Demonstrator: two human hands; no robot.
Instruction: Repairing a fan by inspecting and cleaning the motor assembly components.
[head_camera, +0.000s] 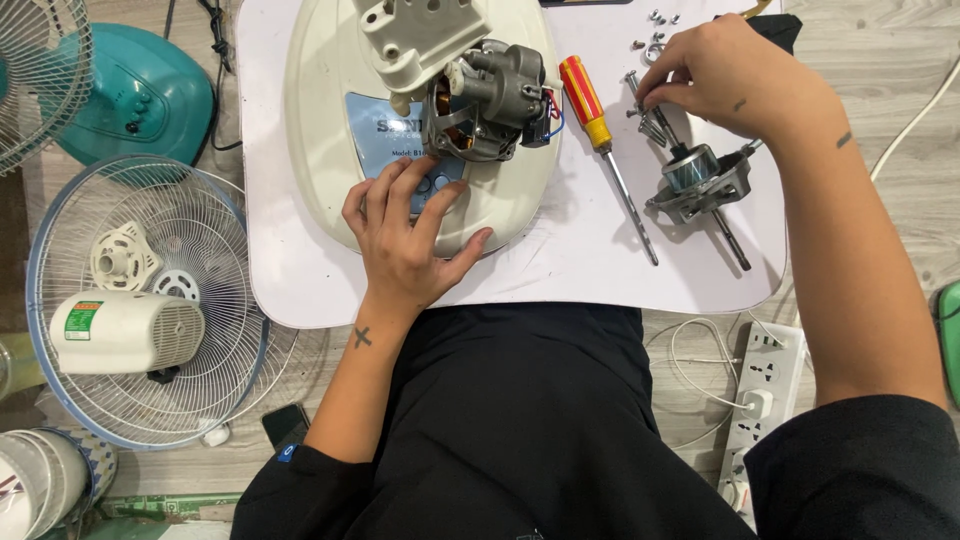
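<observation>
My left hand (405, 235) rests flat on the cream fan base (320, 120), fingers spread beside its blue button panel. An exposed fan motor (490, 95) with copper windings sits on that base under a cream neck bracket (420, 35). My right hand (735, 75) is at the far right of the white board (560, 270), fingertips pinched on a long screw (648, 110) among a few others. Just below it lies a metal rotor with shaft and bracket (700, 180). A red-and-yellow screwdriver (600, 135) lies between the motor and the rotor.
Small screws and washers (655, 30) lie at the board's far edge. On the floor to the left lie a fan grille (150, 300) with a cream motor cover (125, 330) and a teal fan base (140, 95). A white power strip (765, 400) lies at the right.
</observation>
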